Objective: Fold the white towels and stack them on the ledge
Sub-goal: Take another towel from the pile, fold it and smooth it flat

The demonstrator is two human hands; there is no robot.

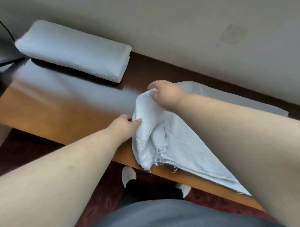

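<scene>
A white towel [174,141] lies partly folded on the wooden ledge [64,114], its frayed end hanging over the front edge. My left hand [125,125] pinches the towel's near left edge. My right hand [165,94] grips the far edge of the same towel, lifted off the wood. My right forearm hides much of the cloth, and more white cloth [230,100] shows beyond it. A folded white towel [75,49] rests at the far left of the ledge, against the wall.
A beige wall [193,27] runs right behind the ledge. A dark object with a black cable [2,42] stands at the left end. Below the front edge are dark red carpet [101,196] and my white shoes [128,175].
</scene>
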